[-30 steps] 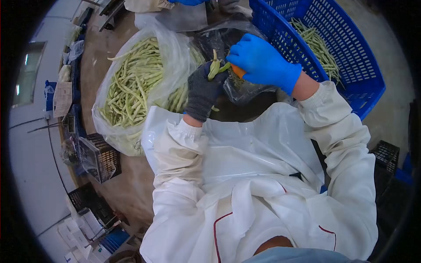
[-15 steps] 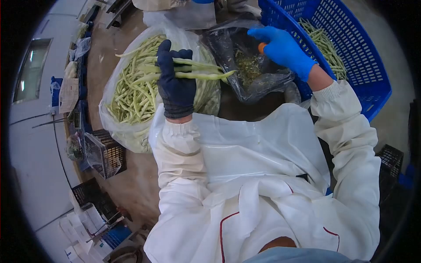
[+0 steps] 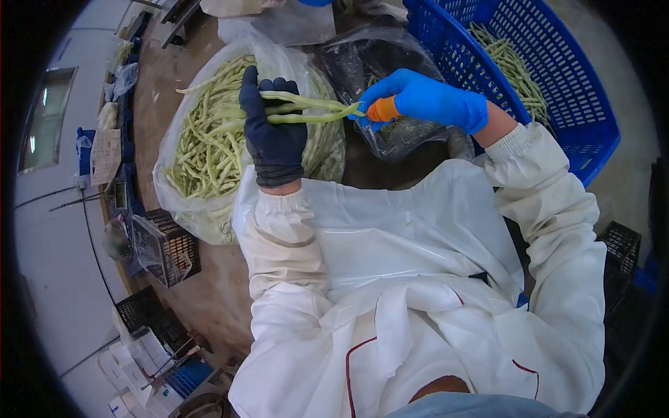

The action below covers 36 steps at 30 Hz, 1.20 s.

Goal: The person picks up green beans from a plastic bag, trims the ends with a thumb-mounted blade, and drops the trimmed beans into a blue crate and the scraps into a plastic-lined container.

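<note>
My left hand (image 3: 275, 136), in a dark glove, is closed round several long pale-green beans (image 3: 317, 117), whose ends stick out to the right. At those ends is my right hand (image 3: 435, 104) in a blue glove, its fingers curled round a small tool with an orange handle (image 3: 382, 109). The tool's working end is hidden by fingers and beans. Behind my left hand stands a clear plastic bag (image 3: 167, 150) full of loose green beans (image 3: 205, 157). Below my right hand lies an open dark plastic bag (image 3: 418, 143), with green bits partly visible inside.
A blue perforated crate (image 3: 582, 97) holding green beans (image 3: 512, 66) stands at the upper right. A person's blue-gloved hand (image 3: 315, 2) shows at the top edge. Black crates (image 3: 182, 251) sit on the brown floor to the left, along the wall.
My right hand has moved left and down from above the dark bag to the bean ends, and more of the orange handle shows. My left hand still grips the beans.
</note>
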Tool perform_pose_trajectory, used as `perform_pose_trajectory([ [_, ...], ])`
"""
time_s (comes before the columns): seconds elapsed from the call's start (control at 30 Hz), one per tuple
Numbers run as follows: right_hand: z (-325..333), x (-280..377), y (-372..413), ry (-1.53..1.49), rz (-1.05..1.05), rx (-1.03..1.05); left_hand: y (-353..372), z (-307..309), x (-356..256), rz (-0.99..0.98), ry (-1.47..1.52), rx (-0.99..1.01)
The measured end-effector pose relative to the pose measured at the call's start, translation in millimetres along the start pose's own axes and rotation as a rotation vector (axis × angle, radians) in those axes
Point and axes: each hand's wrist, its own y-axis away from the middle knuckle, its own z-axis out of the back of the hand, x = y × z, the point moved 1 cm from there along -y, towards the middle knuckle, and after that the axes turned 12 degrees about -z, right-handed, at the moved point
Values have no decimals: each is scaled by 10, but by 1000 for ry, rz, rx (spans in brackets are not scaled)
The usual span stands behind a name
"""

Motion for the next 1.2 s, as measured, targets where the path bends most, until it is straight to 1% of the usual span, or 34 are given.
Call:
perform_pose_trajectory([
  [0.07, -28, 21, 8, 42, 14, -43, -11, 21, -1, 6, 14, -3],
  [0.17, -78, 75, 19, 114, 76, -88, -14, 110, -29, 141, -98, -99],
  [0.27, -94, 44, 8, 135, 117, -84, 115, 83, -12, -266, -1230, 339],
  [0.33, -124, 12, 4, 110, 133, -69, 72, 183, 38, -134, -970, 171],
  [0.37, -139, 6, 7, 146, 111, -100, 55, 213, 58, -69, -838, 90],
  [0.43, -180, 1, 15, 217, 68, -161, 63, 99, 45, -19, -768, -42],
  [0.53, -229, -37, 47, 368, 187, -198, 103, -89, 76, 63, -642, -129],
  [0.57, -268, -57, 44, 470, 314, -175, 121, -121, 94, 91, -597, -141],
  [0.63, -376, -88, 37, 671, 567, -125, 164, -133, 134, 154, -774, 112],
  [0.67, -427, -95, 36, 739, 485, -36, 186, -138, 150, 186, -859, 240],
  [0.77, -273, -144, 32, 970, 504, -265, 261, -204, 172, 496, -675, 286],
  [0.8, -96, -5, 30, 1163, 311, -360, 276, -155, 184, 528, -748, 352],
  [0.87, 331, -35, -24, 1049, 502, -900, 315, -220, 148, 586, -681, 457],
  [0.9, 510, -56, -21, 1040, 487, -961, 330, -247, 138, 614, -647, 510],
  [0.93, 666, -47, 5, 1031, 472, -1023, 332, -235, 146, 582, -601, 561],
  [0.97, 765, -67, 28, 1022, 457, -1086, 334, -260, 148, 601, -569, 537],
  [1.0, 741, -68, 65, 1116, 368, -1075, 342, -311, 133, 620, -536, 513],
  [1.1, 443, -76, 28, 537, 342, -578, 380, -373, 147, 646, -521, 485],
  [1.13, 354, -75, 8, 232, 229, -350, 393, -382, 162, 650, -528, 481],
  [1.2, 187, 57, 48, 196, 120, -240, 418, -357, 198, 700, -589, 480],
])
